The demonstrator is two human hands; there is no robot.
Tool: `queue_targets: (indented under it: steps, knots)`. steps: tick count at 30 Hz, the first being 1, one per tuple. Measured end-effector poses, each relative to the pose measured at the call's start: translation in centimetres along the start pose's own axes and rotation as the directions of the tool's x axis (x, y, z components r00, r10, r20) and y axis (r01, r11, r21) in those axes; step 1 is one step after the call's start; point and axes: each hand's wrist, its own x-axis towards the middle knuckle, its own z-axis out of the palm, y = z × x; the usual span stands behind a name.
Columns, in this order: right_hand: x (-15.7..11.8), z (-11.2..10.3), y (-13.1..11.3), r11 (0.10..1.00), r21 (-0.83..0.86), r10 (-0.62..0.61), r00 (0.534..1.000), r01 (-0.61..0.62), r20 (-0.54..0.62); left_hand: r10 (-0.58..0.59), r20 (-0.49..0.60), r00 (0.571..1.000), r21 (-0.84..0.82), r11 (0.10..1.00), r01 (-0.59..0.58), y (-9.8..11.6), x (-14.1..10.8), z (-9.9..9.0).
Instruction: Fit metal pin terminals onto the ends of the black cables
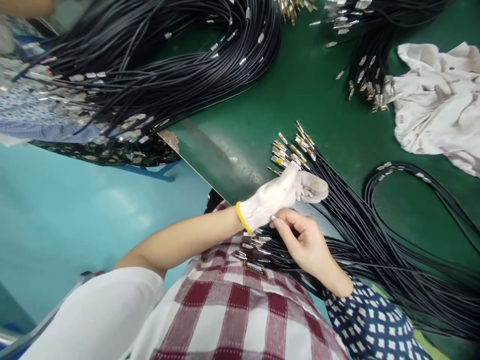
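My left hand [279, 192] wears a white knit glove with a yellow cuff. Its fingers stretch to the right, beside a bundle of black cables [348, 200]; I see nothing held in it. My bare right hand [305, 242] is closed in a pinch just under the glove's wrist. A small silver metal connector [272, 217] shows at its fingertips, and the cable behind it is mostly hidden. Silver connectors with yellow marks [288, 150] lie beyond the glove. More cable ends [257, 245] rest at my lap, against the checked apron [232, 310].
A large coil of black cables [240, 75] covers the far left of the green table [240, 130], overhanging its edge. More cables [369, 65] lie at the far right, by a crumpled white cloth [438, 100]. A looped cable bundle [369, 190] lies at right. Another person's arm [30, 7] shows at upper left.
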Motion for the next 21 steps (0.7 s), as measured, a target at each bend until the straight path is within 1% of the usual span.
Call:
queue_targets:
  steps: [3, 10, 17, 21]
  knots:
    - [0.23, 0.1, 0.05, 0.999, 0.042, 0.015, 1.0, -0.015, -0.003, -0.033, -0.019, 0.999, -0.053, 0.998, 0.032, 0.15, -0.22, 0.09]
    - [0.51, -0.17, -0.19, 0.992, 0.123, 0.019, 1.0, -0.018, -0.009, -0.052, -0.06, 0.997, -0.13, 0.991, 0.044, 0.35, -0.48, 0.41]
    - [0.64, -0.05, -0.26, 0.989, 0.142, 0.028, 1.0, -0.027, -0.006, -0.056, -0.091, 0.994, -0.08, 0.996, 0.048, 0.35, -0.37, 0.47]
    - [0.65, -0.04, -0.19, 0.988, 0.151, 0.029, 1.0, -0.027, -0.008, -0.059, -0.081, 0.995, -0.043, 0.998, 0.056, 0.36, -0.39, 0.39]
